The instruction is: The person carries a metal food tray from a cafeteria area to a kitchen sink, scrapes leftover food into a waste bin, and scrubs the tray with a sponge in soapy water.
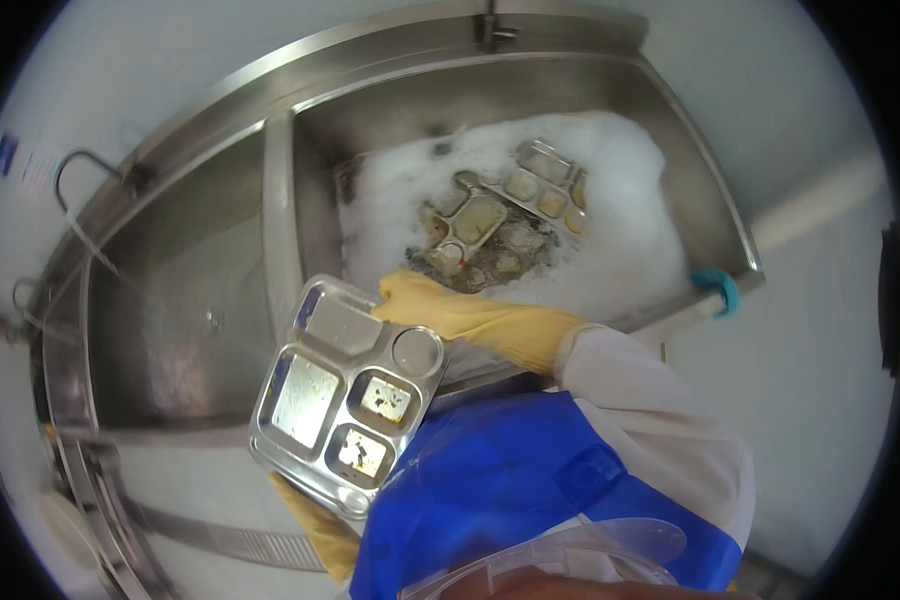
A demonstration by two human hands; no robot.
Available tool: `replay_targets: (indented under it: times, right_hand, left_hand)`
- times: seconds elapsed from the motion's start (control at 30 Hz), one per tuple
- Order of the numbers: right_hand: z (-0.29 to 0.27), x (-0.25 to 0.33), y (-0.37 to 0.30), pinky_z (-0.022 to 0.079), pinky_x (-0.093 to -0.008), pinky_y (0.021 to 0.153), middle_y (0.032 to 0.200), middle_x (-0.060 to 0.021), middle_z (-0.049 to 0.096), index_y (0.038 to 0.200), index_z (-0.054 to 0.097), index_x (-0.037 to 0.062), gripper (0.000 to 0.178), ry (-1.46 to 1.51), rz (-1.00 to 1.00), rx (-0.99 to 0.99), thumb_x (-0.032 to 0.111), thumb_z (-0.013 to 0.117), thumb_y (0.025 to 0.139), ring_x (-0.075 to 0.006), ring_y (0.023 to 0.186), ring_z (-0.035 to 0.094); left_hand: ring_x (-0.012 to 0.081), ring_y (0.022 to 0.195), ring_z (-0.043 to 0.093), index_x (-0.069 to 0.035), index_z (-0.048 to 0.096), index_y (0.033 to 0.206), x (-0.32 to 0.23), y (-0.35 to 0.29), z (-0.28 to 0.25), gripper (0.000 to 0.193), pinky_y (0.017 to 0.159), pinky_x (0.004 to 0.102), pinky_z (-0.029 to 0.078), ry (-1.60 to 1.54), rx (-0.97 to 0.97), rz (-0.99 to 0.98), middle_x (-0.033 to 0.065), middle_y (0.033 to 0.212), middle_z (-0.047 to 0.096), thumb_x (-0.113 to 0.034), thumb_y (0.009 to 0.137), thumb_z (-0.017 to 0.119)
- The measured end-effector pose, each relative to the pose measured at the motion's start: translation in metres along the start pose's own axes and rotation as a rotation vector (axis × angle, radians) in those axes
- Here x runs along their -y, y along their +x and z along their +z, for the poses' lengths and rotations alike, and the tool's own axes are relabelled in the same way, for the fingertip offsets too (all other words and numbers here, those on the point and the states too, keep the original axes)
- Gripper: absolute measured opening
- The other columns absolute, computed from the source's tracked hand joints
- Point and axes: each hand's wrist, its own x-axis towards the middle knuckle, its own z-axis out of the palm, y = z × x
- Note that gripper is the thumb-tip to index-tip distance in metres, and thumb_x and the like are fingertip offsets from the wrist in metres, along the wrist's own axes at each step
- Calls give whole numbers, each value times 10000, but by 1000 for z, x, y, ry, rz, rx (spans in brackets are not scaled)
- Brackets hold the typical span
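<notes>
A steel compartment tray is tilted in front of me at the near edge of the sinks. Dark food bits lie in two of its small square wells. My right hand, in a yellow rubber glove, grips the tray's far right edge with closed fingers. Below the tray's near left edge, my left hand in a matching glove holds it from underneath; most of its fingers are hidden by the tray. Beyond my right hand, more compartment trays lie partly sunk in murky, foamy water.
White suds fill much of the right sink. A second sink with a drain lies to the left, beside a curved faucet. A teal cloth hangs over the right sink's near right corner.
</notes>
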Motion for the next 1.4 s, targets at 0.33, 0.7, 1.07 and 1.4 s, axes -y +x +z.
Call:
replay_targets:
  times: [0.33,0.7,1.07,1.4]
  right_hand:
    - [14,-33,-10,501,-443,632,778,-207,672,884,688,-58,341,158,57,-26,235,791,742,-281,682,660]
    - [10,-22,-23,506,-448,682,805,-193,675,839,669,-32,339,155,200,-39,264,799,737,-263,752,676]
    - [-8,-21,-38,500,-417,711,827,-162,701,915,734,17,364,-3,108,11,330,796,739,-282,786,671]
    - [-123,-170,-89,476,-339,692,862,-47,656,950,710,57,153,647,97,-438,194,702,883,-161,797,609]
  left_hand:
    - [283,1471,354,-84,280,1625,-3,-1,-11,686,1235,417,272,41,18,-52,132,1638,351,-539,1112,288]
    - [289,1451,381,-84,302,1613,8,20,-38,661,1220,420,303,49,145,24,144,1614,377,-522,1118,281]
    - [294,1382,474,-72,379,1569,13,29,-36,660,1164,420,397,-103,133,-31,147,1551,455,-535,1099,357]
    - [266,1072,699,0,591,1368,17,11,-41,539,955,384,573,-267,5,12,150,1243,694,-443,1075,500]
